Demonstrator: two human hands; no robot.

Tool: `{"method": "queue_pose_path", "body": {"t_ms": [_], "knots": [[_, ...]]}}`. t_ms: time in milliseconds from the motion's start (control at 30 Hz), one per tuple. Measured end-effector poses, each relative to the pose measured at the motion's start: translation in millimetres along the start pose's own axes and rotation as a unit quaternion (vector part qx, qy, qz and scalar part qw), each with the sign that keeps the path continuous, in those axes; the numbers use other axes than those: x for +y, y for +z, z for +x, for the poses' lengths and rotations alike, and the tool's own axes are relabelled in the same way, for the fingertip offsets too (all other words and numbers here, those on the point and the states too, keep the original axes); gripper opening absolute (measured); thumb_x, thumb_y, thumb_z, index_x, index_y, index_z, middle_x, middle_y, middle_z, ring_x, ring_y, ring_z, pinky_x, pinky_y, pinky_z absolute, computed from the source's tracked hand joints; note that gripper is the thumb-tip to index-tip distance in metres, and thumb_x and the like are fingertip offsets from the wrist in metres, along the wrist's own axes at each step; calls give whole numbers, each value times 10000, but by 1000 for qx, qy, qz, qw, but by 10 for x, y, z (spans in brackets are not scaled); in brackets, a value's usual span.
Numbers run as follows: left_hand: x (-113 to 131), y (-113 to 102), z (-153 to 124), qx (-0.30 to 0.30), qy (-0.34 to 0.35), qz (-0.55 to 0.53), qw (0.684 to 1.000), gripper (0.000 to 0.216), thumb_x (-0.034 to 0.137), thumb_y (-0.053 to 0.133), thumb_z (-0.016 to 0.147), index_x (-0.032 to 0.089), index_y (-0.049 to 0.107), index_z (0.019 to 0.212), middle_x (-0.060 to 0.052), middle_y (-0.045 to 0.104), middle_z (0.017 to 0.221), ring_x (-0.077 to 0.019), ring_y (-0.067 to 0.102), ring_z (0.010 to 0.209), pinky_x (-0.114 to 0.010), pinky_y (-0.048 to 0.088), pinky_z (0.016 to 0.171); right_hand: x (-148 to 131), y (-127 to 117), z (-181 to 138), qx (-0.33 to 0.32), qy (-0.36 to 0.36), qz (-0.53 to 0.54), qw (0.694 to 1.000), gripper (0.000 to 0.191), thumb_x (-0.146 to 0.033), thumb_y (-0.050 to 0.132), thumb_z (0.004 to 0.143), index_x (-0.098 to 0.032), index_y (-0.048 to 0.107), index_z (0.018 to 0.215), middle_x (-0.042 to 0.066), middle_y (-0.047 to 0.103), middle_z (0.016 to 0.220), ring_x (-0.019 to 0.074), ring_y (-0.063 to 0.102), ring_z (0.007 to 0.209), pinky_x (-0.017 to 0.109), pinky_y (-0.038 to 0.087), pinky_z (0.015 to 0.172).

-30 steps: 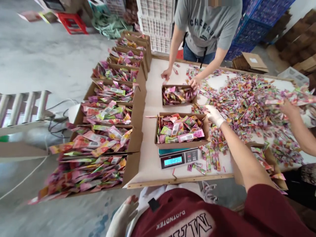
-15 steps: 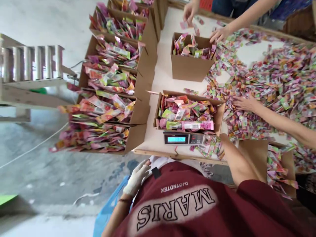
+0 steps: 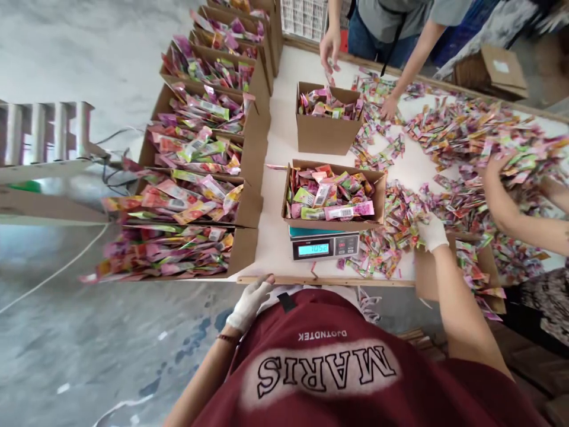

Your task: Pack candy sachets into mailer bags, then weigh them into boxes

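My right hand (image 3: 432, 233), in a white glove, reaches into loose snack packets (image 3: 400, 213) right of the scale. Its fingertips are among the packets, so their grip is hidden. My left hand (image 3: 251, 303), gloved with bare fingertips, hangs by the table's front edge, fingers stretched out and holding nothing. Between them, a cardboard box (image 3: 338, 225) full of pink, green and orange packets sits on a digital scale (image 3: 325, 247) with a lit display. Beside my right wrist stands another cardboard box (image 3: 427, 270) holding packets.
Filled cardboard boxes (image 3: 249, 201) line the left side. Across the table, a co-worker's hand (image 3: 330, 50) is above a filled box (image 3: 329, 135); their other hand (image 3: 389, 108) touches packets. Another person's arms (image 3: 511, 207) reach into the large packet heap (image 3: 471, 136) at right.
My right hand has moved from beside the box on the scale rightward to the loose packets. The co-worker's hand has left the far box's rim. The other person's arm has moved right.
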State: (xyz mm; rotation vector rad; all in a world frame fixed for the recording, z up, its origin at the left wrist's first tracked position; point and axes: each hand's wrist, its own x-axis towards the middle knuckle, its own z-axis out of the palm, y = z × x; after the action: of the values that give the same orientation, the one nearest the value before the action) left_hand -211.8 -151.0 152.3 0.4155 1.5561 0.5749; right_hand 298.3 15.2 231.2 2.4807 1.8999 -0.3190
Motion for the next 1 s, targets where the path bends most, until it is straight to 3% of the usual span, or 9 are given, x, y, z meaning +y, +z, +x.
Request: {"method": "queue_pose_path", "body": {"t_ms": [67, 167, 267, 400, 500, 700, 833, 933, 1000], "knots": [[18, -34, 0, -3, 12, 20, 1000, 749, 742, 739, 595, 170, 700, 1076, -138, 689, 1187, -320, 632, 1124, -393, 505, 922, -119, -250, -33, 47, -10, 68, 997, 352, -306, 494, 948, -55, 663, 1128, 191, 747, 996, 225, 713, 872, 322, 568, 797], [38, -79, 17, 2, 17, 43, 999, 761, 751, 723, 598, 151, 699, 1064, -124, 695, 1103, -299, 660, 1042, -370, 525, 860, -673, -705, -133, 88, -163, 198, 963, 360, -333, 585, 888, -145, 672, 1182, 117, 752, 1048, 240, 722, 929, 354, 575, 867], [52, -98, 53, 3, 14, 45, 999, 805, 754, 741, 552, 137, 698, 1067, -127, 701, 1048, -297, 673, 995, -360, 538, 801, -1583, -987, -223, 2, -352, 148, 924, 329, -296, 627, 860, -190, 696, 1164, 86, 745, 1102, 247, 703, 1014, 364, 562, 927], [7, -138, 55, -8, 14, 20, 1000, 796, 734, 752, 564, 151, 692, 1103, -153, 698, 1165, -316, 660, 1093, -364, 537, 854, -2617, -848, -241, -111, -417, 63, 900, 241, -290, 711, 870, -143, 702, 1061, 73, 744, 1040, 215, 692, 926, 349, 570, 855], [-99, -204, -3, -6, 12, -22, 1000, 807, 707, 771, 579, 162, 665, 1164, -170, 677, 1270, -329, 643, 1180, -384, 525, 929, -2916, -631, -245, -128, -425, 65, 894, 328, -406, 671, 953, -129, 673, 1128, 55, 700, 1077, 200, 686, 943, 353, 586, 826], [-266, -252, -136, 4, -19, -75, 997, 822, 666, 833, 544, 184, 637, 1181, -181, 667, 1312, -345, 594, 1292, -394, 498, 1010, -2853, -798, -89, -162, -450, 69, 875, 398, -444, 737, 893, -125, 684, 1125, 44, 725, 1081, 194, 678, 964, 343, 577, 898], [-220, -189, -179, 20, -19, -65, 998, 864, 718, 839, 494, 178, 649, 1142, -192, 666, 1318, -367, 601, 1272, -422, 506, 996, -2290, -1069, 68, -159, -457, 188, 855, 676, -442, 841, 754, -191, 604, 1336, 92, 660, 1342, 243, 629, 1219, 369, 506, 1080], [-105, -128, -199, 21, 20, -48, 998, 886, 762, 815, 504, 132, 668, 1109, -214, 702, 1223, -382, 635, 1198, -452, 521, 966, -1629, -943, 135, -49, -335, 353, 872, 597, -468, 654, 914, -224, 494, 1435, 122, 628, 1375, 245, 618, 1266, 426, 495, 1101], [33, -104, -214, 22, 46, -45, 998, 870, 748, 821, 526, 118, 681, 1111, -203, 722, 1170, -365, 653, 1158, -444, 525, 968, -1252, -667, 110, 5, -194, 326, 925, 503, -465, 506, 998, -197, 497, 1424, 149, 655, 1308, 243, 650, 1200, 432, 520, 1057]]}}
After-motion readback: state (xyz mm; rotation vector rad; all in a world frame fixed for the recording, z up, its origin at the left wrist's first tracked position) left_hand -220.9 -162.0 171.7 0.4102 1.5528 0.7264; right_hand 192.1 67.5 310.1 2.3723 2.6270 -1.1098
